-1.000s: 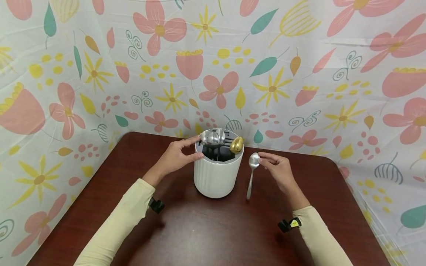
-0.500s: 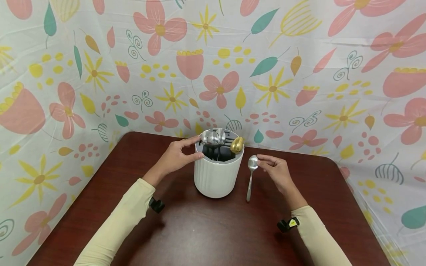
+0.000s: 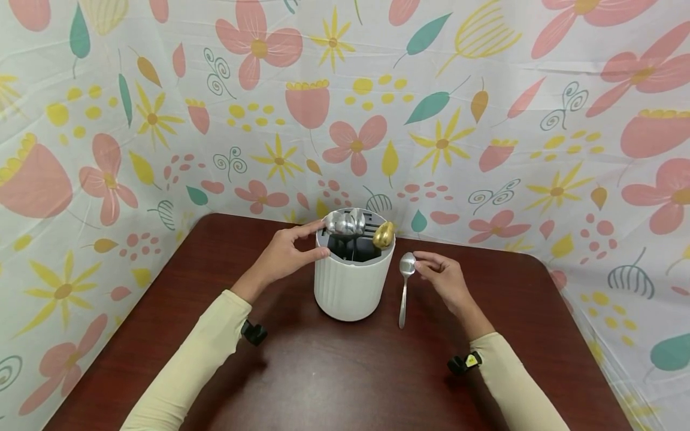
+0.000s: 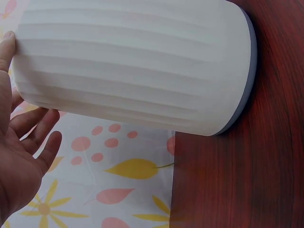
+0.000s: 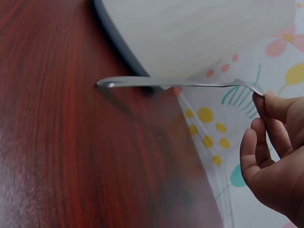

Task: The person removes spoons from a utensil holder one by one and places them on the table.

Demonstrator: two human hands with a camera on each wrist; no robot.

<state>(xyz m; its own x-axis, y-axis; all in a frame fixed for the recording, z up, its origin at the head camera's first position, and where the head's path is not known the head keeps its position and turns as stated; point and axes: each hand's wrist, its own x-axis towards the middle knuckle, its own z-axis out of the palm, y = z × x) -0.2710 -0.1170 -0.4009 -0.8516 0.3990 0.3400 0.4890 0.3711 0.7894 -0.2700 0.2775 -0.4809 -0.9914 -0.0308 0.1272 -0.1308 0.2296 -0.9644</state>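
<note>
In the head view my right hand [image 3: 444, 278] pinches a silver spoon [image 3: 406, 264] by its bowl between thumb and fingers. The spoon's handle points down, its end close over the table in the right wrist view. A white ribbed utensil holder [image 3: 347, 293] stands upright just left of the spoon. My left hand [image 3: 283, 254] rests on the holder's left side, index finger and thumb spread at the rim, other fingers loosely bent. Several silver spoons [image 3: 345, 223] and a gold spoon [image 3: 384, 234] stand bowl-up in the holder, handles hidden inside.
The dark reddish wooden table [image 3: 318, 383] lies under everything. A white cloth with flower prints [image 3: 356, 90] hangs close behind the table's back edge. The holder has a dark base ring [image 4: 244, 102] and a divided top with an open dark compartment at the front.
My right hand has moved slightly left and toward me with the spoon, bringing it nearer the holder. The left hand and the holder have stayed in place.
</note>
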